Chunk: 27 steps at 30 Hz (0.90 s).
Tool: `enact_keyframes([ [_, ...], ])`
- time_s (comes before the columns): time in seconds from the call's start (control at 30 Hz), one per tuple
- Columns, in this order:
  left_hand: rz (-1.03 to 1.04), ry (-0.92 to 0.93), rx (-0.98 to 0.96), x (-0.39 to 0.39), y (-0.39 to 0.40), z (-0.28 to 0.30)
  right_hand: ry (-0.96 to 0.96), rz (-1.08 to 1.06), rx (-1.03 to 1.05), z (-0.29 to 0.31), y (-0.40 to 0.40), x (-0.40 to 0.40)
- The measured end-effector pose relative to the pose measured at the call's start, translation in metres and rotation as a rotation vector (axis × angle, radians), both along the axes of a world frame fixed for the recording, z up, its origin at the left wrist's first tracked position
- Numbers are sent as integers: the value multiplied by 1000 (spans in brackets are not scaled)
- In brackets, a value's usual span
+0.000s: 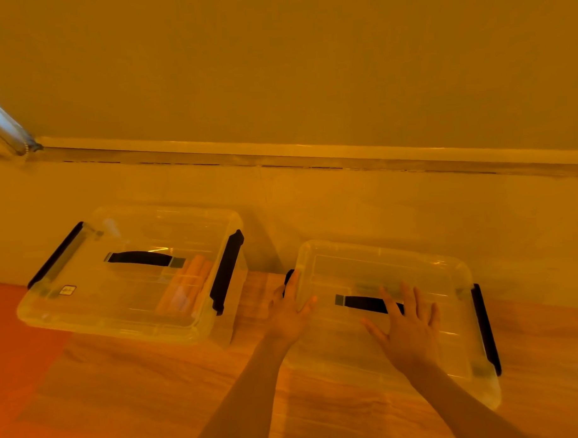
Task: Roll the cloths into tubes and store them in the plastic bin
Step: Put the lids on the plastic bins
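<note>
Two clear plastic bins with lids and black latches stand on the wooden floor. The left bin (87, 311) holds rolled cloths (188, 288) against its right side. My right hand (408, 329) lies flat with spread fingers on the lid of the right bin (414, 267), over its black handle (362, 303). At that bin's left edge, my left hand (289, 312) rests by the black latch, thumb on the lid rim. The contents of the right bin do not show.
A wall with a pale skirting board (279, 153) runs behind the bins. An orange-red mat (20, 359) covers the floor at the left. A metal pole (2, 127) leans in the left corner.
</note>
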State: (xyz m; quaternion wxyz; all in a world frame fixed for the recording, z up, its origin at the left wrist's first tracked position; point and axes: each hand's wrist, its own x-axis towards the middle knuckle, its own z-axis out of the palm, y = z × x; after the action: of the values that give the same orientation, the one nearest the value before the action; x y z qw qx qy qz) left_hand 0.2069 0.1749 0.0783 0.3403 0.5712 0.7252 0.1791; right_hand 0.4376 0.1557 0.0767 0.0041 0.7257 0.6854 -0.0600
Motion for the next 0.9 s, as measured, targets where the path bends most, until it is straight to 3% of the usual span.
enact_keyframes([
  [0.17,-6,56,-2,0,-2,1,-6,2,-1,0,0,0],
  [0.37,21,397,11,6,-6,7,-9,-1,-15,0,0,0],
  [0.6,-59,299,47,7,1,8,-18,-8,-28,3,0,-2],
  [0.77,-110,586,141,16,5,27,-13,-14,-18,1,0,-2],
  [0.9,-127,633,143,17,3,24,-13,-18,-32,-1,0,-2],
])
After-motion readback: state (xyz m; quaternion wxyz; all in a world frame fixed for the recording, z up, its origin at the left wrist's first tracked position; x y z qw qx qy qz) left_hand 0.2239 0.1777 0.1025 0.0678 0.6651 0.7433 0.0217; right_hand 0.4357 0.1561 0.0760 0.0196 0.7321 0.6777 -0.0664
